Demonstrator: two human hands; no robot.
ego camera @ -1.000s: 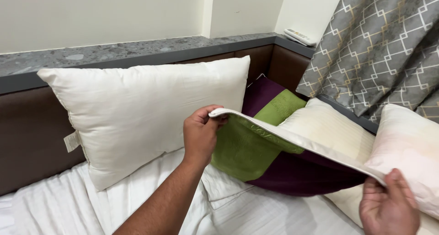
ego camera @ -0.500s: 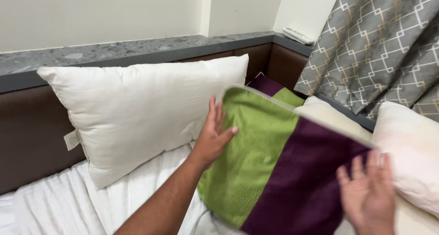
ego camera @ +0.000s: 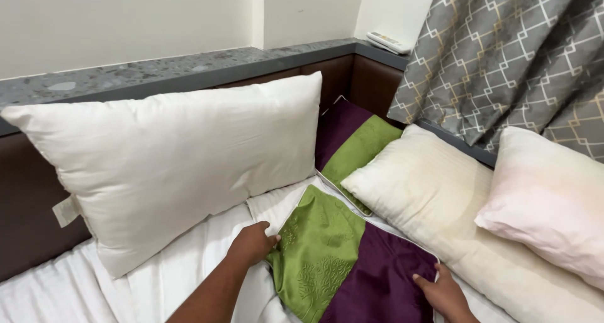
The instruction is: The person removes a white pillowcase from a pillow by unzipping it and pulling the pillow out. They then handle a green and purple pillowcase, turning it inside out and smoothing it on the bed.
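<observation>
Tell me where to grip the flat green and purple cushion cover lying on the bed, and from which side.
Grip the flat green and purple cushion cover by its white-piped edges, probably at the two near corners, coming in from the near side. It lies limp and flat on the white bedsheet, so only edges pinch. The left hand rests at the green edge, the right hand at the purple.

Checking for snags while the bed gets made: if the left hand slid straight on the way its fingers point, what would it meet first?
Probably the green and purple cushion cover; the left hand already touches its green edge.
</observation>
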